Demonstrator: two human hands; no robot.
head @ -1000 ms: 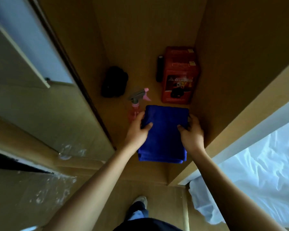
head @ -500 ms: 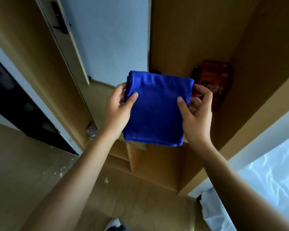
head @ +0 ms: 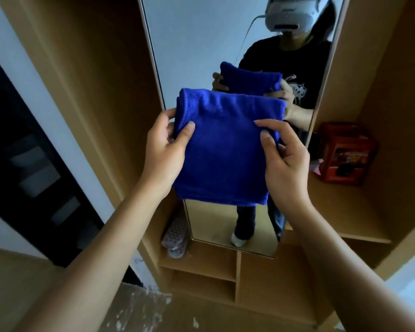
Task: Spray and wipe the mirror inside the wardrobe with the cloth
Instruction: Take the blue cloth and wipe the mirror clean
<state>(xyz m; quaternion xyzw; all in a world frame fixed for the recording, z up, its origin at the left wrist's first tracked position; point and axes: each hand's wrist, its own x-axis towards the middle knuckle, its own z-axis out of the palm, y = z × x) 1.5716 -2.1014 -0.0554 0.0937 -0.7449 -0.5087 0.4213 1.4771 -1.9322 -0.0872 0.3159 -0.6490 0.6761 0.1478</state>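
Raised from the shelf, cloth now faces mirror, both hands pinching.

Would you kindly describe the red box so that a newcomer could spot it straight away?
Start at the tall mirror inside the wooden wardrobe and look to its right, where an open shelf sits. The red box stands on that shelf near the mirror's edge. It is the only red thing there, with printed pictures on its front.

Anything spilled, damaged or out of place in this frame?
Pale flecks and smears mark the floor by the wardrobe's base; what they are is unclear. Otherwise nothing stands out: both hands hold the folded blue cloth before the mirror.
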